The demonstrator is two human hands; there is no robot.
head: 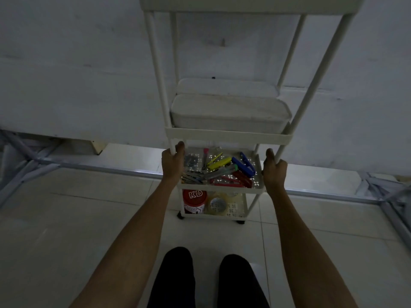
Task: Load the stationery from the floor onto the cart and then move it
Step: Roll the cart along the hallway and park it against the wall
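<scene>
- The room is dim: a pale tiled floor [66,218] with a dull sheen runs up to a plain white wall [66,63], and a grey metal rail [111,168] lies along the foot of it.
- The cart [226,134] stands upright straight ahead of the person, between the two outstretched arms and close to the wall. Its long axis is vertical, rising past the top of the view.
- It is white, with slim round posts, shallow round-cornered trays and small black casters [180,216] resting on the tiles.
- The left hand [172,166] is wrapped round the near left post [156,74] just below the middle tray. The right hand [275,172] is clamped on the near right post [320,74] at about the same height.
- The hands are well apart, one on each side of the tray, and equally near the load.
- The stationery [222,172] lies in a loose heap on the perforated tray [220,188] between the hands: a yellow plastic cutter [220,163], a blue glossy piece [243,166], red and grey slim pieces.
- One tier down sit a red-labelled cylindrical tub [194,202] and a clear tape roll [218,204], side by side.
- No stationery shows on the floor, so loading looks done and the rolling appears to be what is left.
- The cart is tall and narrow and held fairly low, so a level, even push from both hands should suit it best.
</scene>
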